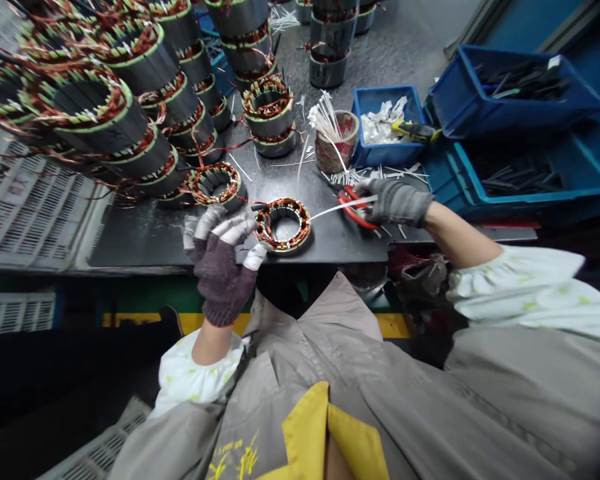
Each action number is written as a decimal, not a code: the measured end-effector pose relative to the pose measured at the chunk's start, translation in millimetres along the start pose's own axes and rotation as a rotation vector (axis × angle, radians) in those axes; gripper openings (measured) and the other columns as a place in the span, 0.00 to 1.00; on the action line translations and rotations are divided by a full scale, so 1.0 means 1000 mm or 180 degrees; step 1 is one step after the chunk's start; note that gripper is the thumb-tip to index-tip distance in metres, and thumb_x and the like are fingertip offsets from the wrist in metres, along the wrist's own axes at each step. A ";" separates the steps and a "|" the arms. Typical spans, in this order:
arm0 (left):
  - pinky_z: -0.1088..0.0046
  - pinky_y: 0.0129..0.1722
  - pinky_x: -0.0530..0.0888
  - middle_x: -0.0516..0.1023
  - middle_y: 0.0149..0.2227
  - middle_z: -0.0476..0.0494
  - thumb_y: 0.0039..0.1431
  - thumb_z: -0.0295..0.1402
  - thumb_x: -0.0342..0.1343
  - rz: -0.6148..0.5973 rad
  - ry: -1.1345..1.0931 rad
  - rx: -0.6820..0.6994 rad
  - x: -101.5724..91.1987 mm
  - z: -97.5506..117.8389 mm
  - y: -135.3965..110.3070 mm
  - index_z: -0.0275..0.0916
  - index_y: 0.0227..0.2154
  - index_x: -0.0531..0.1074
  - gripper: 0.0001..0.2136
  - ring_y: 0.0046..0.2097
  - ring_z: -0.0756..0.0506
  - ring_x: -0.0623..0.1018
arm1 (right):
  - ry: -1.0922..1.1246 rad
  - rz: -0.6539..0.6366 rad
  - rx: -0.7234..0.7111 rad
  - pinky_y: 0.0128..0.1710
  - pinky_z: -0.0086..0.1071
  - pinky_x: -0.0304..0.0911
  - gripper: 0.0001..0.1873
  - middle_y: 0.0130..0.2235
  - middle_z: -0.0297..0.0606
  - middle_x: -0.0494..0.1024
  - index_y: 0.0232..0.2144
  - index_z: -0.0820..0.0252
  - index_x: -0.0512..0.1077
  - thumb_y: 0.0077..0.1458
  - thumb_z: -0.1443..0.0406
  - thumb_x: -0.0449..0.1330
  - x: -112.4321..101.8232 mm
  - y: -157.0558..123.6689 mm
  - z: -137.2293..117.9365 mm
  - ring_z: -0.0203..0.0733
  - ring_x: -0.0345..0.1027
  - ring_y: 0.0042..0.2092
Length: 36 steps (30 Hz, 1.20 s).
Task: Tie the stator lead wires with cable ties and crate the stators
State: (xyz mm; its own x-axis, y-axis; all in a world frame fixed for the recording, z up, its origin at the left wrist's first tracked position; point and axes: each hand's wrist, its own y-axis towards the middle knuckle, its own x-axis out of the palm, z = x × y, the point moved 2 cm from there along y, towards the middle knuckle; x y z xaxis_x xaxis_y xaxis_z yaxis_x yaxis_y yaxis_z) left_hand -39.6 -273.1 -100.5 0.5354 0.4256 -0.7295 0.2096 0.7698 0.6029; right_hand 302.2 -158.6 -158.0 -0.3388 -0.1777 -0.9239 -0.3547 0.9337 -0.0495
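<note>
Dark tabletop (340,243) bears one copper-wound ring (304,231) between two gloved hands (225,260) (399,202).

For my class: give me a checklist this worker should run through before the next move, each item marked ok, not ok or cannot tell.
1. Copper-wound ring resting on the black tabletop: ok, near the front edge.
2. White strip reaching the ring: ok, it meets the right rim; whether it is fastened there: cannot tell.
3. Left hand steadying the ring: cannot tell; the thumb is at its left side, but contact is unclear.
4. Red-handled tool in the right hand: ok.
5. Surface around the tool free of loose pieces: not ok, white bits lie close by.
6. More white strips to hand: ok, a bunch stands in the cup.
</note>
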 end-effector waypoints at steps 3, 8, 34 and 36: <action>0.40 0.76 0.53 0.84 0.53 0.45 0.70 0.39 0.58 -0.0324 0.0088 0.0175 0.020 0.010 -0.005 0.47 0.47 0.77 0.07 0.68 0.36 0.74 | 0.0271 0.0337 -0.0092 0.28 0.35 0.63 0.14 0.29 0.40 0.80 0.39 0.61 0.80 0.57 0.56 0.68 0.000 -0.032 0.019 0.41 0.68 0.27; 0.44 0.75 0.56 0.86 0.44 0.46 0.70 0.39 0.54 -0.0563 -0.0023 0.0149 0.051 0.002 0.003 0.46 0.38 0.77 0.09 0.63 0.38 0.79 | 0.0253 0.1154 -0.0033 0.34 0.38 0.68 0.16 0.35 0.45 0.82 0.43 0.58 0.80 0.58 0.54 0.68 -0.004 -0.064 0.029 0.46 0.75 0.33; 0.48 0.73 0.60 0.87 0.41 0.48 0.69 0.39 0.56 -0.0313 -0.0238 0.0065 0.044 -0.017 0.004 0.46 0.35 0.76 0.08 0.58 0.40 0.81 | -0.0441 -0.0420 -0.0030 0.42 0.45 0.73 0.27 0.43 0.53 0.85 0.48 0.63 0.80 0.58 0.47 0.69 0.010 -0.017 -0.074 0.60 0.81 0.42; 0.48 0.74 0.59 0.87 0.41 0.47 0.69 0.40 0.55 -0.0436 -0.0229 -0.0043 0.043 -0.016 0.004 0.46 0.35 0.76 0.09 0.59 0.39 0.81 | -0.0594 -0.0517 0.0180 0.44 0.44 0.74 0.27 0.46 0.54 0.85 0.51 0.65 0.79 0.63 0.48 0.65 0.003 -0.019 -0.074 0.60 0.81 0.44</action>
State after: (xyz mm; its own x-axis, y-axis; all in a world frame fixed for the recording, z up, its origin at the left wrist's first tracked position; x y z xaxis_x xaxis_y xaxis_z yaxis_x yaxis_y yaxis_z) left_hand -29.0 -243.8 -134.4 0.5599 0.2815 -0.7793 0.2740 0.8247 0.4947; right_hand 243.0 -200.0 -131.9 -0.1127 -0.2711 -0.9559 -0.3402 0.9144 -0.2192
